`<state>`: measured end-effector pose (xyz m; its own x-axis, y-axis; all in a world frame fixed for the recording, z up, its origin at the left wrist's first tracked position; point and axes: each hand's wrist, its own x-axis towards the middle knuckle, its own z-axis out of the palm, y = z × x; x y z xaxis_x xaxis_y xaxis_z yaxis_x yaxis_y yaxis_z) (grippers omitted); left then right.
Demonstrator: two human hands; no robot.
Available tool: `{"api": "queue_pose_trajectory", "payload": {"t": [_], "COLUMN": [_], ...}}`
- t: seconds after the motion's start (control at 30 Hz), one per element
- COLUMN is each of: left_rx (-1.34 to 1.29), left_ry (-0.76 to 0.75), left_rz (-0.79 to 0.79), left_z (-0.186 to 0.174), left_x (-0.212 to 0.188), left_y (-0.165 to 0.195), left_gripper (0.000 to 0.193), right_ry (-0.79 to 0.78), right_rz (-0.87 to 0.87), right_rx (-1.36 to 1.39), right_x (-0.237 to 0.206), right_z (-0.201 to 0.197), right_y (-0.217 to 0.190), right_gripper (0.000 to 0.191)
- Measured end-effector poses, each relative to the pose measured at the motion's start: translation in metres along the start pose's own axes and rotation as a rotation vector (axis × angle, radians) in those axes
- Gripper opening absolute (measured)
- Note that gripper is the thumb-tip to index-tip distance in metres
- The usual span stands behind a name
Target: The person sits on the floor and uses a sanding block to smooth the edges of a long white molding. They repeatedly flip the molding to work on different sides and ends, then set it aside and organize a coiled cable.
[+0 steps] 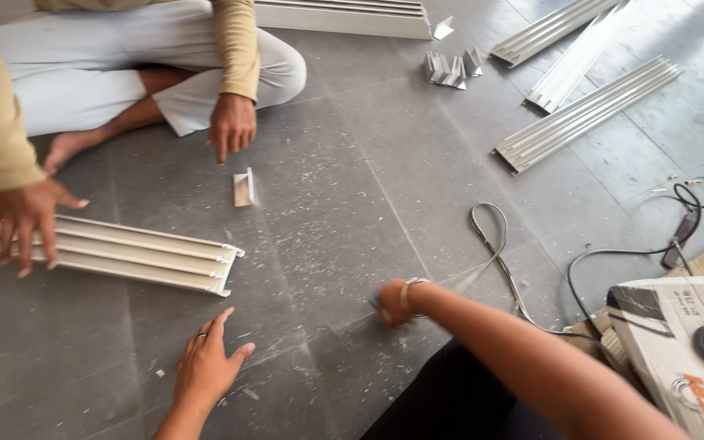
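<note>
My left hand, with a ring on one finger, rests flat on the grey floor with its fingers spread and holds nothing. It lies just below the cut end of a long white aluminium profile. My right hand, a band on its wrist, is blurred and curled low over the floor. A small dark tip pokes out at its left side. A short white profile offcut stands on the floor farther away, between my hands and another person.
Another person sits cross-legged at the top left, one hand on the long profile, the other pointing down near the offcut. More profiles, small metal brackets, a black cable and a cardboard box lie at the right.
</note>
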<state>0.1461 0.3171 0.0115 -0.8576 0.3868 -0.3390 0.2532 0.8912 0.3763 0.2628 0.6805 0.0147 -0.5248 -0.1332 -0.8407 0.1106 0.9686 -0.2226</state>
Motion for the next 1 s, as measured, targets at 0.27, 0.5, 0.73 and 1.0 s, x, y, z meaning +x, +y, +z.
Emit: {"api": "queue_pose_trajectory", "payload": {"t": [0.27, 0.5, 0.73, 1.0], "left_rx": [-0.03, 0.021, 0.03, -0.141], "left_ry": [0.154, 0.286, 0.304, 0.345], "left_rz": [0.083, 0.14, 0.117, 0.184], "left_z": [0.059, 0.098, 0.079, 0.043], "left_x": [0.016, 0.056, 0.086, 0.058], "left_y": [0.077, 0.132, 0.152, 0.184], "left_gripper": [0.069, 0.066, 0.06, 0.064], "right_ry": [1.054, 1.015, 1.138, 0.957], "right_rz": [0.46, 0.825, 0.781, 0.524], "right_rx": [0.462, 0.298, 0.318, 0.193], "right_x": [-0.037, -0.018, 0.031, 0.015], "right_z": [-0.008, -0.03, -0.013, -0.031], "right_y": [0.267, 0.451, 0.445, 0.15], "right_gripper": [0.031, 0.088, 0.081, 0.056]}}
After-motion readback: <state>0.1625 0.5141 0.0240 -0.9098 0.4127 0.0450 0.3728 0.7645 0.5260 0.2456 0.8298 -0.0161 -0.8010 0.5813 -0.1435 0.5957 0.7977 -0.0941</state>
